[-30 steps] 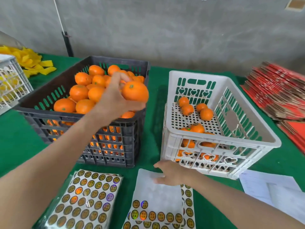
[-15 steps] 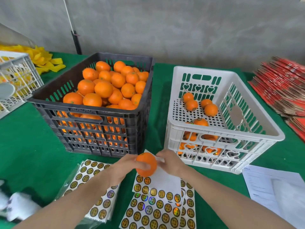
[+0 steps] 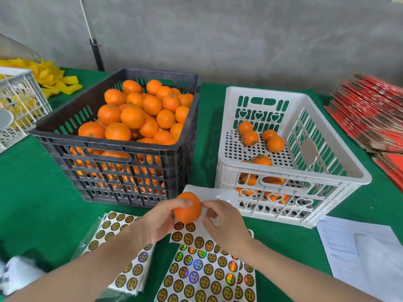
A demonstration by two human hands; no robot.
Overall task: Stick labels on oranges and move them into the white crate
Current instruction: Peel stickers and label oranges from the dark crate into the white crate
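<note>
Where the green table cloth (image 3: 43, 203) reaches the far left edge, a small white basket (image 3: 21, 101) stands beside a heap of yellow strips (image 3: 54, 80). Next comes the black crate (image 3: 122, 171), heaped to its rim with unlabelled oranges (image 3: 133, 116). In front of it, near the table's front edge, lies a packet of sticker sheets (image 3: 113, 225) covered in round gold labels. The left hand (image 3: 157, 223) is raised above those sheets with its fingers curled round one orange (image 3: 188, 207), held in the air just in front of the gap between the two crates. The right hand (image 3: 226, 225) meets the fruit from the other side, thumb and fingertips bunched narrow against its right flank; whether a label sits under them I cannot tell. Below both hands is a loose sticker sheet (image 3: 202, 269), its upper part bare of labels and curling up toward the crates. To the right stands the white crate (image 3: 283, 173), tilted a little, with a few labelled oranges (image 3: 275, 144) scattered on its perforated floor. White printed papers (image 3: 353, 247) lie near its front right corner, and a stack of red flattened cartons (image 3: 370, 114) fills the far right.
</note>
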